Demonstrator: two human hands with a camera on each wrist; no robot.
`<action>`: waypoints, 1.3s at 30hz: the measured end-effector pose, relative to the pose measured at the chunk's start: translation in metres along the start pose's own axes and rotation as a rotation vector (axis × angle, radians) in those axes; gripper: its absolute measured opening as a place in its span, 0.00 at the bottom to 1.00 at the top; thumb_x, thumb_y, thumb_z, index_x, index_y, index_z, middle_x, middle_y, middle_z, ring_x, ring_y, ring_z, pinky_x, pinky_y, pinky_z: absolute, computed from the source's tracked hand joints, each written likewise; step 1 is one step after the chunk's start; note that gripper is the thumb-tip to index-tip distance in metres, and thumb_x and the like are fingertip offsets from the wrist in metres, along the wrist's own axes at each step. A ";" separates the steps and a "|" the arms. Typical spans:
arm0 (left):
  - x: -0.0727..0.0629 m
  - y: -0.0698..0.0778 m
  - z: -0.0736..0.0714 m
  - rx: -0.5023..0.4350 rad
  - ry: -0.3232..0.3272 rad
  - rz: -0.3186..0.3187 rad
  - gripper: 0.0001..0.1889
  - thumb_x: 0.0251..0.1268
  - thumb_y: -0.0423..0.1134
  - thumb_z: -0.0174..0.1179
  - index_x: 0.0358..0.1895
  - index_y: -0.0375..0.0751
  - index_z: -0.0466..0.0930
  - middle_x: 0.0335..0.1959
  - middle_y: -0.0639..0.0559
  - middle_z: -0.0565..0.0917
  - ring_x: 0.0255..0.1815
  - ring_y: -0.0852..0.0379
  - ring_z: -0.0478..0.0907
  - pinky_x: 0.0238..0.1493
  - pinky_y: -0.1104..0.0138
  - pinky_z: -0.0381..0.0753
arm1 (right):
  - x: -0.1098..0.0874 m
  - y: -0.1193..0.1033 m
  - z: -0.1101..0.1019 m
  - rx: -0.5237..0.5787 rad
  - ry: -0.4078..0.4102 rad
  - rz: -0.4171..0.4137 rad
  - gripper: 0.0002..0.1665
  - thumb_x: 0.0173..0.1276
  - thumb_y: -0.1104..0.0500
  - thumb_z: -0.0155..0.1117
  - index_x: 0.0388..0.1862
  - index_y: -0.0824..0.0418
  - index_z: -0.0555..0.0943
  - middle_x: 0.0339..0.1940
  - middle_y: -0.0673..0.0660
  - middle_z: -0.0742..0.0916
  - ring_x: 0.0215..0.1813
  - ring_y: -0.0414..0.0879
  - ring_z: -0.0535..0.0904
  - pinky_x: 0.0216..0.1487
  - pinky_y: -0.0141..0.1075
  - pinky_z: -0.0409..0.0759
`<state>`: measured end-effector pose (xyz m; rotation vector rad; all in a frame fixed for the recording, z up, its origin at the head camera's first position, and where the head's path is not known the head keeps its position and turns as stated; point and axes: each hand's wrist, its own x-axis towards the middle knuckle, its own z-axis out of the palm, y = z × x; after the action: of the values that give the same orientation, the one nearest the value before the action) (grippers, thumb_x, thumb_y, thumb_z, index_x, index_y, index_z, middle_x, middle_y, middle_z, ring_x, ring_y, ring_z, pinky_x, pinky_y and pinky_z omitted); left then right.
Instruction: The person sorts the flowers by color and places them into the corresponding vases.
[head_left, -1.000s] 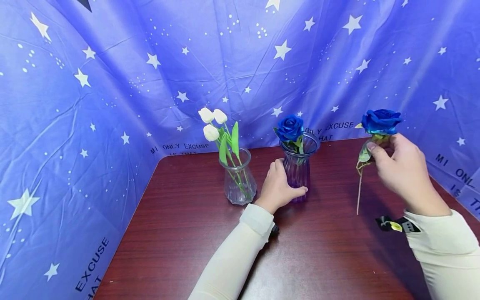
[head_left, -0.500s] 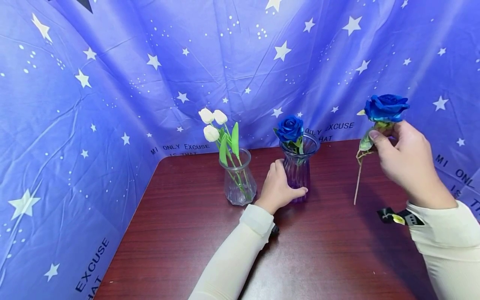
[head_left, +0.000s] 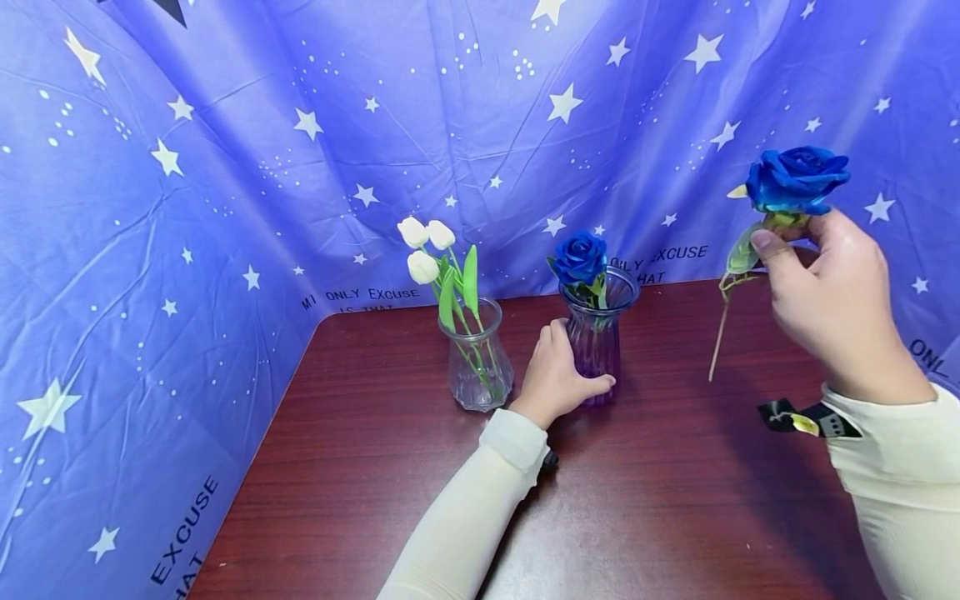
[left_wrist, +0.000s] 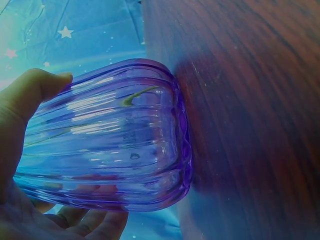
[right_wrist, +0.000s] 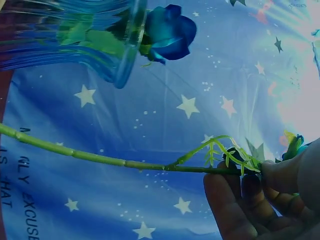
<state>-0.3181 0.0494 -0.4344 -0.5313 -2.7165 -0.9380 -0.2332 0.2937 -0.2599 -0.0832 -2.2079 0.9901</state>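
Up at the right, my right hand [head_left: 840,292] pinches a blue rose [head_left: 797,179] just below its bloom, and the bare stem [right_wrist: 100,159] hangs down over the table. My left hand [head_left: 555,372] is wrapped round a purple ribbed glass vase [head_left: 600,354], thumb on the near side and fingers on the far side. That vase stands upright on the table, as the left wrist view [left_wrist: 115,135] shows from low down. A second blue rose [head_left: 581,258] stands in it, its bloom leaning on the left of the rim.
Left of my left hand, a clear glass vase [head_left: 480,367] holds white tulips [head_left: 422,266] with green leaves. Both vases stand on a dark red wooden table [head_left: 375,483]. A blue curtain [head_left: 450,125] with white stars hangs behind and along the sides.
My right hand has risen and moved slightly right, lifting the blue rose higher above the table. The left hand and both vases have stayed in place.
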 end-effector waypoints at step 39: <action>0.001 -0.001 0.001 -0.003 0.012 0.004 0.53 0.46 0.62 0.79 0.71 0.42 0.60 0.56 0.49 0.73 0.56 0.53 0.75 0.61 0.61 0.80 | 0.022 -0.062 0.013 0.724 0.155 -0.111 0.06 0.70 0.69 0.66 0.43 0.62 0.82 0.38 0.57 0.86 0.35 0.41 0.89 0.39 0.25 0.84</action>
<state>-0.3190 0.0495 -0.4353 -0.5300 -2.7032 -0.9410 -0.2449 0.2486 -0.2108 0.2805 -1.5862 1.5915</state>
